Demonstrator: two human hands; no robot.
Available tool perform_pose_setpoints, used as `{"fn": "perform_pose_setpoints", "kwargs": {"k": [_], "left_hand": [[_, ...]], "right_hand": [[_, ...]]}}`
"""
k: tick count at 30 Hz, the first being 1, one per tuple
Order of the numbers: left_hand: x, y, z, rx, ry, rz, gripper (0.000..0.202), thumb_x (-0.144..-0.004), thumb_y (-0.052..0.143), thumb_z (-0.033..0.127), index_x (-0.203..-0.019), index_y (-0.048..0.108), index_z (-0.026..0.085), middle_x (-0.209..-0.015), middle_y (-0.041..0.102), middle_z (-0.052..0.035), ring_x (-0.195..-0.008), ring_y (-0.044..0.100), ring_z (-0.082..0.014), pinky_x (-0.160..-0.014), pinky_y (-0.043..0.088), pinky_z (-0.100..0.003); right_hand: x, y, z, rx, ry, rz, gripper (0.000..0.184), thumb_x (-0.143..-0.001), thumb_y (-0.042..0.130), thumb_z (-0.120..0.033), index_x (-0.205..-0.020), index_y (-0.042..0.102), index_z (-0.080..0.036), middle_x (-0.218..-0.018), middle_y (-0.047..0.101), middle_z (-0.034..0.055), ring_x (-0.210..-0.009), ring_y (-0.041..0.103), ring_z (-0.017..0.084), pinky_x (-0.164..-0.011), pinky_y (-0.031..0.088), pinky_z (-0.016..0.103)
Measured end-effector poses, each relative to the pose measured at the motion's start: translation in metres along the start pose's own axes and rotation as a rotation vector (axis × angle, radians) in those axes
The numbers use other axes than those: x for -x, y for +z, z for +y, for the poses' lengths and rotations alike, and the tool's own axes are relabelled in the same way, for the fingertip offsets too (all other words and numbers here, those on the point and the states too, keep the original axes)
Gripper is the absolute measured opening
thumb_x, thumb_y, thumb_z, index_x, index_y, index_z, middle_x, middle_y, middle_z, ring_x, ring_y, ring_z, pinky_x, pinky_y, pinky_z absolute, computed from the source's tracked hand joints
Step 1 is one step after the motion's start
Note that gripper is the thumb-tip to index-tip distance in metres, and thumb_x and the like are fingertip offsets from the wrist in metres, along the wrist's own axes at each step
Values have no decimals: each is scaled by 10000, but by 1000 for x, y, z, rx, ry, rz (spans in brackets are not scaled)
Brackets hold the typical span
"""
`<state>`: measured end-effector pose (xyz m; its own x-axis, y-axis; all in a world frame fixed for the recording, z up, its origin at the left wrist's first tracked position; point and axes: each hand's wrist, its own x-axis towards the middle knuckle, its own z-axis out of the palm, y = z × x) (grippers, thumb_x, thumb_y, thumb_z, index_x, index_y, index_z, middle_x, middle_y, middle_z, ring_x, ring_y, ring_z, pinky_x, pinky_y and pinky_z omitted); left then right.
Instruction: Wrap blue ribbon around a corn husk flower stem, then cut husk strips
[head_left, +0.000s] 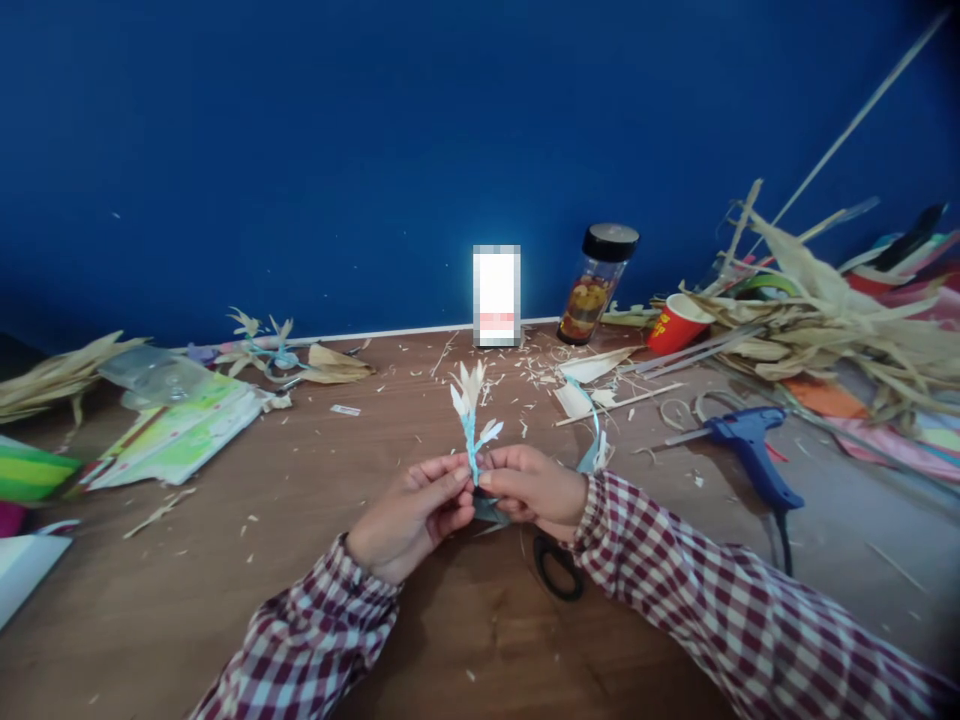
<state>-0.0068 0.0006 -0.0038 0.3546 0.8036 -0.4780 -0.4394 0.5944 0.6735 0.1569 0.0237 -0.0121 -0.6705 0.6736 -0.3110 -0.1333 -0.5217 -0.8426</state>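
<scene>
Between both hands stands a small husk flower (469,395) with pale petals and a stem wrapped in light blue. My left hand (420,505) pinches the lower stem between thumb and fingers. From the other side, my right hand (536,485) is closed on the same stem. The flower is upright, its petals above my fingertips; the stem's bottom end is partly hidden. Below the right wrist lies a dark scissor handle (559,568), its blades mostly hidden under my hands. A light blue strip (596,430) curls on the table beyond my right hand.
To the right lie a blue glue gun (750,450) with its cord, a red paper cup (677,325) and heaped dry husks (825,310). A lidded bottle (596,285) stands at the back. A green-patterned packet (187,430) lies left. Husk scraps litter the brown table (300,560).
</scene>
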Motion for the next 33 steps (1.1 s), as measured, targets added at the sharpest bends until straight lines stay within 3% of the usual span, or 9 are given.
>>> {"fn": "perform_pose_setpoints", "kwargs": {"k": [11,18,26,33], "left_hand": [[-3,-1,-9,16,49,-23,219,-618,751,209,-800,681,111,-570,579,15,-497,527,-35,-500,515,-129],[-2,3,-8,-110,104,36,153,-636,733,220,-707,649,113,-615,569,15,-533,515,-40,-498,490,-130],[-4,12,-16,-148,274,135,186,-636,723,236,-752,637,118,-692,590,5,-587,519,-61,-538,457,-156],[-9,9,-25,-369,408,189,162,-723,629,285,-785,610,136,-676,581,7,-588,503,-92,-550,424,-197]], "right_hand": [[8,8,-9,-139,51,-38,142,-706,603,-240,-712,511,-133,-570,422,-61,-397,214,2,-341,70,141],[4,8,1,218,-65,217,161,-721,574,-258,-648,471,-158,-408,358,-108,-342,250,18,-336,177,147],[2,12,4,280,-103,324,149,-721,544,-263,-641,479,-156,-390,364,-102,-338,264,31,-346,205,165],[2,15,12,394,-167,411,139,-739,522,-251,-638,505,-159,-442,418,-72,-385,307,48,-369,208,178]]}}
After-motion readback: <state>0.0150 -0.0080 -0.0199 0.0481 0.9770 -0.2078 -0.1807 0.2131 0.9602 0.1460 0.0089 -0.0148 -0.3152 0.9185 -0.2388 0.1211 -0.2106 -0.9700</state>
